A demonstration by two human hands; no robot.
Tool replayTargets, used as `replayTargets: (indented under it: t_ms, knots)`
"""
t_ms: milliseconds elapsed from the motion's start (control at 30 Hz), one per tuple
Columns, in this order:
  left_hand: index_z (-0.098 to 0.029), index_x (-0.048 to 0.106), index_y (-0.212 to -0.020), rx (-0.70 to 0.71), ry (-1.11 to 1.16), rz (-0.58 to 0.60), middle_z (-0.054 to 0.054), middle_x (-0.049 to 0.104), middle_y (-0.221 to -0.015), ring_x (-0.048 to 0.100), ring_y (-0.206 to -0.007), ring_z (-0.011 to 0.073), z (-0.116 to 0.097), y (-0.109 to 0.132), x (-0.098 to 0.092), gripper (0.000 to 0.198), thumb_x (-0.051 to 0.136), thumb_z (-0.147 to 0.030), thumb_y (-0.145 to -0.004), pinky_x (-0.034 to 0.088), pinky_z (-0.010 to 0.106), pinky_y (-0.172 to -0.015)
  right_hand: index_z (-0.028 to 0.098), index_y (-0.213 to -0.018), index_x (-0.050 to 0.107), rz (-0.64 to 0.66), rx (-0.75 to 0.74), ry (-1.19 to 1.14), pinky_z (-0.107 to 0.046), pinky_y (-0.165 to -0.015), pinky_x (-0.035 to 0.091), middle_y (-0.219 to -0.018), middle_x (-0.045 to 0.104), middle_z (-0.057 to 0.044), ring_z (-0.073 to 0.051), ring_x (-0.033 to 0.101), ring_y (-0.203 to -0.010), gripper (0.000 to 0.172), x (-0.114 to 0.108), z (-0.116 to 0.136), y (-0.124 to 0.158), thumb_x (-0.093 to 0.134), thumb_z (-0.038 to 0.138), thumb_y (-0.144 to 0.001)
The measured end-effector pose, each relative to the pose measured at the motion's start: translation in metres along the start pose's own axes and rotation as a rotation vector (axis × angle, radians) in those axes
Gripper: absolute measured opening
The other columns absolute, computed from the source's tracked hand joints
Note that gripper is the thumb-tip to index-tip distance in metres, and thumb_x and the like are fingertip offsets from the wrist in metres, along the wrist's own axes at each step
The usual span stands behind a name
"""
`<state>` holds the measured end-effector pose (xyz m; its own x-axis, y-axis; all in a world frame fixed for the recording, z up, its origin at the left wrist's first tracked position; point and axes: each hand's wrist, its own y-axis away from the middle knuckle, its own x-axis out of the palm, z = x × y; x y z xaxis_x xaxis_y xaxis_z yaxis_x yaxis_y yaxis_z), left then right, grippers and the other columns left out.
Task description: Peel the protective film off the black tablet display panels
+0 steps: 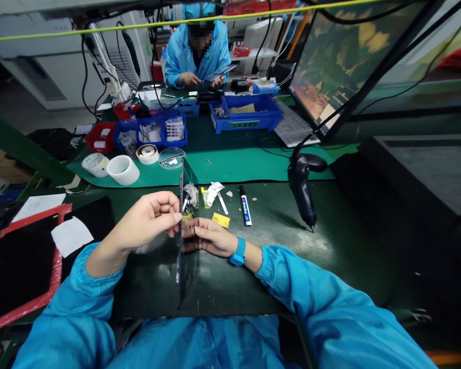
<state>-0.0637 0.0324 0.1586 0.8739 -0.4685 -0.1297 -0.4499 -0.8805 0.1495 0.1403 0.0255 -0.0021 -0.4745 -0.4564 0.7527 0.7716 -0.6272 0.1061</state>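
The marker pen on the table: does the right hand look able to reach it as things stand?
Probably yes: the right hand is at the dark panel, and the marker pen lies close beyond it, with nothing standing between them.

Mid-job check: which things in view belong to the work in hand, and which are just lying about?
In the work, it appears:
- thin dark panel, held upright
- left hand, at its edge
- right hand, by its glossy face

Probably just lying about:
- marker
- yellow piece
- white roll
- blue tray
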Motion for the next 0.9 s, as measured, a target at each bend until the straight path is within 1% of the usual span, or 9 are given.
replayTargets:
  t_ms: [167,367,533,633,700,800,900]
  knots:
    - [-0.018,0.056,-0.072,-0.01,-0.061,-0.031,-0.001,0.062,-0.057,0.06,-0.052,0.0123,-0.004,-0.001,-0.001,0.02,0.073,-0.029,-0.077,0.045,0.018,-0.052,0.015,-0.116,0.069,-0.025,0.015,-0.004,-0.042,-0.098,0.062,-0.111,0.076,-0.009,-0.019,0.076,-0.098,0.057,-0.002,-0.002,-0.001,0.091,0.05,-0.078]
    - [-0.018,0.06,-0.075,-0.01,-0.224,-0.104,-0.002,0.061,-0.06,0.06,-0.057,0.0122,-0.006,0.001,-0.014,0.013,0.069,-0.028,-0.077,0.045,0.018,-0.055,0.014,-0.113,0.072,-0.071,-0.006,0.0,-0.037,-0.096,0.062,-0.114,0.077,-0.011,-0.019,0.076,-0.101,0.055,-0.006,-0.007,-0.003,0.094,0.047,-0.076]
    - [-0.018,0.064,-0.075,-0.029,-0.358,-0.149,0.0,0.062,-0.063,0.057,-0.059,0.0136,-0.009,0.003,-0.028,0.013,0.068,-0.03,-0.073,0.044,0.021,-0.057,0.016,-0.111,0.073,-0.112,-0.017,0.014,-0.028,-0.084,0.063,-0.103,0.08,-0.006,-0.014,0.077,-0.09,0.05,-0.008,-0.008,-0.004,0.095,0.042,-0.075]
    - [-0.018,0.066,-0.077,-0.045,-0.436,-0.164,0.001,0.064,-0.066,0.057,-0.062,0.0142,-0.008,0.004,-0.034,0.015,0.066,-0.032,-0.072,0.045,0.022,-0.06,0.015,-0.111,0.073,-0.12,-0.017,0.032,-0.028,-0.084,0.062,-0.105,0.081,-0.008,-0.015,0.077,-0.091,0.048,-0.009,-0.007,-0.003,0.093,0.042,-0.077]
    - [-0.018,0.068,-0.081,-0.049,-0.49,-0.195,0.001,0.066,-0.069,0.057,-0.064,0.0147,-0.005,0.003,-0.036,0.018,0.065,-0.034,-0.074,0.045,0.022,-0.06,0.015,-0.109,0.071,-0.147,-0.016,0.032,-0.029,-0.083,0.062,-0.106,0.081,-0.008,-0.016,0.077,-0.092,0.047,-0.01,-0.007,-0.003,0.094,0.041,-0.077]
    - [-0.017,0.071,-0.087,-0.048,-0.549,-0.238,0.003,0.07,-0.077,0.061,-0.068,0.0162,-0.002,0.003,-0.038,0.023,0.064,-0.037,-0.078,0.045,0.023,-0.061,0.017,-0.105,0.07,-0.207,-0.023,0.014,-0.027,-0.076,0.061,-0.098,0.08,-0.003,-0.014,0.076,-0.085,0.047,-0.011,-0.009,-0.003,0.097,0.038,-0.073]
    - [-0.017,0.074,-0.092,-0.045,-0.605,-0.26,0.005,0.076,-0.085,0.066,-0.073,0.0192,0.0,0.002,-0.039,0.026,0.063,-0.037,-0.08,0.047,0.024,-0.062,0.018,-0.102,0.069,-0.216,-0.039,0.003,-0.025,-0.071,0.06,-0.094,0.079,-0.001,-0.013,0.075,-0.08,0.047,-0.013,-0.011,-0.005,0.098,0.036,-0.07]
